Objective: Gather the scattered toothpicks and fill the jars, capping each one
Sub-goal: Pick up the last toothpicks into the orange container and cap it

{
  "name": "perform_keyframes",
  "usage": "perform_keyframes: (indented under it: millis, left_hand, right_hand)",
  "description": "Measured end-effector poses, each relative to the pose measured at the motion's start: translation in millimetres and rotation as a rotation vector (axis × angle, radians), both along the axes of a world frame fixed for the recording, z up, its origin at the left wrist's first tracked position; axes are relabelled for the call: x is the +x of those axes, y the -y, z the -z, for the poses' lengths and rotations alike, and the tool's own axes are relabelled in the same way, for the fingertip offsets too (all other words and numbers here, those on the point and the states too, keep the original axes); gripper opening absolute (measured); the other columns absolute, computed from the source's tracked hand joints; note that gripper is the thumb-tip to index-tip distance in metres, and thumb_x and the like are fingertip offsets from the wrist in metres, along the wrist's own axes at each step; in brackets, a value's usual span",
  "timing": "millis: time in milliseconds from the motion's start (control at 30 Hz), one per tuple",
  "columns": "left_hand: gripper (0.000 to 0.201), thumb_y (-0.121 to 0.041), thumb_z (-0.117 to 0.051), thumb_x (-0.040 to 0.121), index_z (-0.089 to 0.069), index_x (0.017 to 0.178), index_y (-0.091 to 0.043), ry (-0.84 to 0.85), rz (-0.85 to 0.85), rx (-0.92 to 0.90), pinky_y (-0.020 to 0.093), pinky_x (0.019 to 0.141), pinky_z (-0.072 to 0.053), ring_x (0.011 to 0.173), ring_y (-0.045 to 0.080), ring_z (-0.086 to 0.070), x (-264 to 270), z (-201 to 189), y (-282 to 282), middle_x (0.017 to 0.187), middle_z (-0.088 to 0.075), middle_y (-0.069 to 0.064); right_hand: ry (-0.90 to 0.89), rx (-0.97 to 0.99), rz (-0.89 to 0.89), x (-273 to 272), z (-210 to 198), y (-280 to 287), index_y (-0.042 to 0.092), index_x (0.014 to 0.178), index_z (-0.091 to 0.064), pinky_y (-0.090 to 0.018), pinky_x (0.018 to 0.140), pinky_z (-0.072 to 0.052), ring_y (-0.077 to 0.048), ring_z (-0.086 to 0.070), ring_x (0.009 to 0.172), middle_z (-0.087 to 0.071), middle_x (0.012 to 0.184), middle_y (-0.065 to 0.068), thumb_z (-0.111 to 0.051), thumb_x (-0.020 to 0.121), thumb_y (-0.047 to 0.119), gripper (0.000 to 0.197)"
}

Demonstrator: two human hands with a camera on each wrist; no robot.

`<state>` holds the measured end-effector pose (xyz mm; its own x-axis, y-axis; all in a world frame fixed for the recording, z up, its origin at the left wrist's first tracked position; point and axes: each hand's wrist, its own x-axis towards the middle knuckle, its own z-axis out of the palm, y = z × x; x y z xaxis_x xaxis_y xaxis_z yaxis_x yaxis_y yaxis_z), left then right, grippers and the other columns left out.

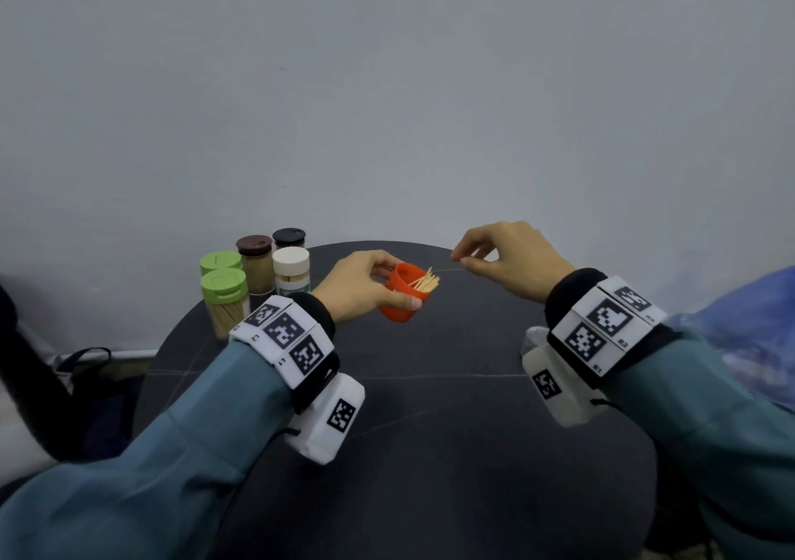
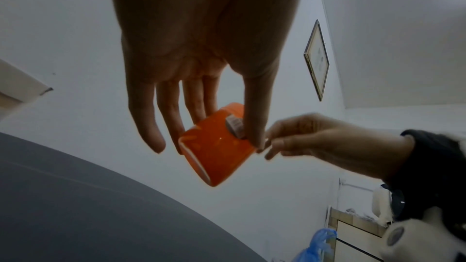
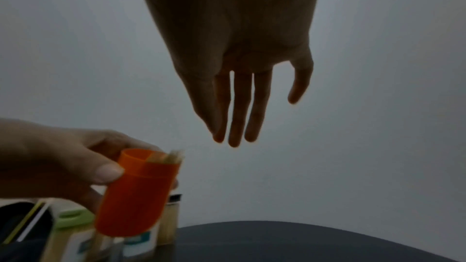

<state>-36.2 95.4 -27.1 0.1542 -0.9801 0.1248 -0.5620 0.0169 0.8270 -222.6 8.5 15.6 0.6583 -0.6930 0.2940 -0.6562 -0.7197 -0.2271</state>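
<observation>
My left hand (image 1: 378, 290) grips an orange jar (image 1: 402, 297) above the round dark table (image 1: 430, 409), thumb on the near side and fingers behind. The jar is uncapped and tilts to the right. A bundle of toothpicks (image 1: 426, 281) sticks out of its mouth. In the left wrist view the orange jar (image 2: 216, 152) shows its underside below my fingers. The right wrist view has the orange jar (image 3: 136, 192) at lower left with toothpicks (image 3: 174, 156) at its rim. My right hand (image 1: 466, 258) hovers just right of the jar's mouth, fingers extended, thumb beside the index finger, nothing visible between them.
Several capped jars full of toothpicks stand at the table's back left: two with green lids (image 1: 223, 284), one brown (image 1: 254, 245), one black (image 1: 289, 237), one white (image 1: 291, 260). A blue plastic bag (image 1: 753, 323) lies right of the table. A dark bag (image 1: 86, 370) sits at left.
</observation>
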Motion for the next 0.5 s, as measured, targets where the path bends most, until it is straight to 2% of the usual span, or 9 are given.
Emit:
perform_keyframes:
  millis: [67,200,267,367,500]
  left_hand:
    - [0.049,-0.022,-0.078,0.073,-0.056,0.116,-0.019,-0.005,0.028,0.009,0.03,0.092,-0.044,0.104,0.009,-0.052,-7,-1,2,0.11,-0.057,-0.006]
    - [0.049,-0.022,-0.077,0.074,-0.055,0.118,-0.018,-0.022,0.079,0.024,0.033,0.094,-0.046,0.106,0.01,-0.052,-20,-3,6,0.113,-0.056,-0.006]
    - [0.049,-0.022,-0.077,0.074,-0.056,0.118,-0.019,-0.028,0.093,0.025,0.033,0.093,-0.048,0.108,0.011,-0.053,-25,-3,8,0.115,-0.057,-0.005]
    - [0.05,-0.022,-0.077,0.075,-0.055,0.12,-0.019,-0.038,0.113,0.029,0.028,0.083,-0.051,0.108,0.011,-0.054,-28,-2,8,0.115,-0.057,-0.005]
    - [0.052,-0.022,-0.077,0.075,-0.054,0.121,-0.018,-0.028,0.118,0.032,0.029,0.089,-0.047,0.106,0.01,-0.052,-26,-1,7,0.114,-0.056,-0.005]
  right_hand:
    - [-0.108,0.085,0.076,-20,8,11,0.026,0.103,-0.065,-0.035,0.093,-0.045,-0.014,-0.06,0.099,-0.065,0.111,0.003,-0.061,0.086,0.024,0.017]
    - [-0.499,0.237,0.191,-49,33,23,0.019,0.13,-0.049,-0.027,0.096,-0.036,-0.023,-0.046,0.123,-0.049,0.134,-0.008,-0.065,0.085,0.024,0.048]
    - [-0.558,0.267,0.214,-55,47,27,0.019,0.134,-0.043,-0.027,0.096,-0.036,-0.024,-0.044,0.125,-0.046,0.136,-0.01,-0.067,0.083,0.024,0.056]
    - [-0.613,0.29,0.257,-57,62,34,0.021,0.136,-0.039,-0.028,0.097,-0.037,-0.025,-0.044,0.124,-0.044,0.136,-0.011,-0.069,0.081,0.024,0.063]
    - [-0.64,0.286,0.289,-56,74,39,0.02,0.131,-0.045,-0.029,0.092,-0.043,-0.026,-0.051,0.118,-0.051,0.13,-0.012,-0.069,0.079,0.018,0.058]
